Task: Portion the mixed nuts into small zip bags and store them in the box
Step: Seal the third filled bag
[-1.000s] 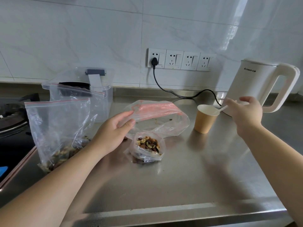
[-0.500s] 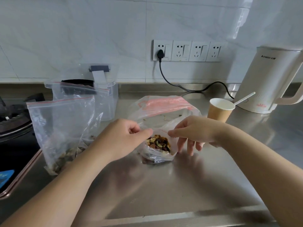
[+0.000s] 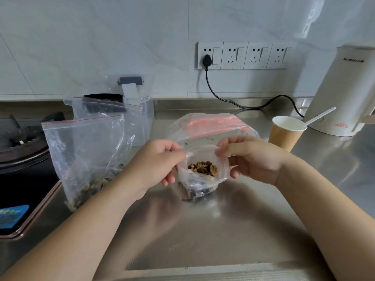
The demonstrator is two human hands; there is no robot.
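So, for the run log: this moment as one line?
step: sealing | left hand: pinches small bag | right hand: pinches small bag | bag: open

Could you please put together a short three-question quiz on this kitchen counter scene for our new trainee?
1. True or false: both the left hand and the right hand pinch the top of the small clear zip bag of mixed nuts.
2. What stands in the brown paper cup? A) a white plastic spoon B) a metal fork C) a red straw
3. Fill in: the black plug sits in the ____ of the four white wall sockets, counted from the left.

Key: 1 true; 2 A; 3 first.
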